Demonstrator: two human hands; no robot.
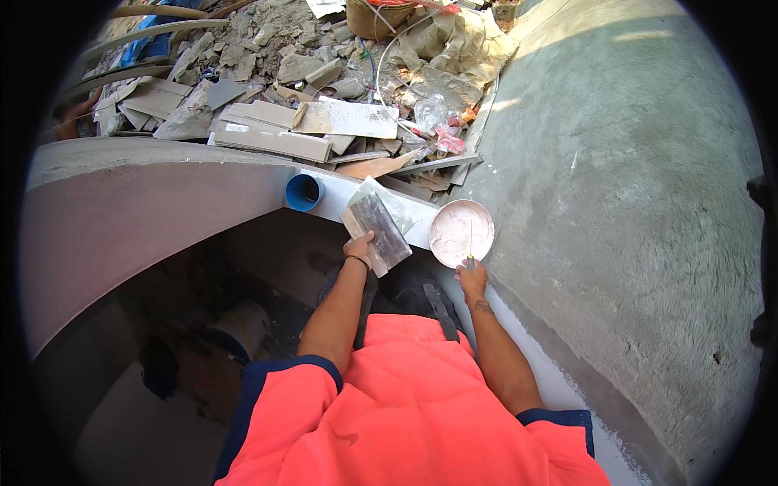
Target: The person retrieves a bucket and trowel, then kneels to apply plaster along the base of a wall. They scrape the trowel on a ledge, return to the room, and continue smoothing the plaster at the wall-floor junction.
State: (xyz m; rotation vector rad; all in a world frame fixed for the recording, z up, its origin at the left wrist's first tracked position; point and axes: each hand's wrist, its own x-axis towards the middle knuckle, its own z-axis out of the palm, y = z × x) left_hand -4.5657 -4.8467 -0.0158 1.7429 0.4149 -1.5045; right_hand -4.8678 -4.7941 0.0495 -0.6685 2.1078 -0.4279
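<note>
My left hand [359, 248] grips a wide putty blade [378, 231], a flat rectangular plate smeared with grey, held tilted above the white ledge. My right hand [472, 279] is closed on a slim tool [470, 261] with a grey and yellow handle. Its thin shaft reaches over a round tub [462, 207] of pinkish-white paste; whether the tip is sunk in the paste I cannot tell. The tub sits where the ledge meets the grey wall. Partly behind the blade is a pale flat sheet [397, 209].
A blue cylinder [304, 192], open at the top, stands on the white ledge [334, 202]. Beyond lie rubble, broken boards [271, 139] and plastic scraps [448, 141]. A rough grey wall [624, 178] rises at right, a curved pale wall [154, 206] at left. Below left is a dark space with a bucket [243, 324].
</note>
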